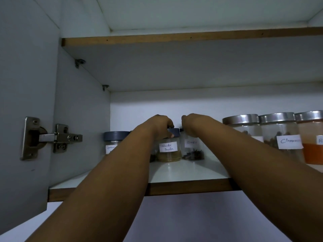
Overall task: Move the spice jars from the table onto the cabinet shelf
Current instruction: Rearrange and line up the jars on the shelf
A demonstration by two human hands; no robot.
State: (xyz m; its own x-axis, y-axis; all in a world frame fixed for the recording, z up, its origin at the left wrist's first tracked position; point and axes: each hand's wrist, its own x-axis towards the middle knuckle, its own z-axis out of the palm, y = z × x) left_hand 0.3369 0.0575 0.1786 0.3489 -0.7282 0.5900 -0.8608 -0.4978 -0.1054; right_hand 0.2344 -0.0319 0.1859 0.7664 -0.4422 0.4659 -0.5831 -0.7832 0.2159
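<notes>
both arms reach into the open cabinet. the left hand (pixel 161 125) grips the dark lid of the coriander powder jar (pixel 168 151), fingers curled over its top, the jar standing on the cabinet shelf (pixel 183 173). the right hand (pixel 191 124) curls over the lid of the jar of dark whole spices (pixel 193 149) just beside it. a garam jar (pixel 113 143) stands to the left; bigger steel-lidded jars (pixel 279 133) stand to the right.

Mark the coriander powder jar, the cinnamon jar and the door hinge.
coriander powder jar (pixel 168 147): head view, on its paper label.
cinnamon jar (pixel 290 141): head view, on its label.
door hinge (pixel 60 138): head view, on its metal arm.
</notes>
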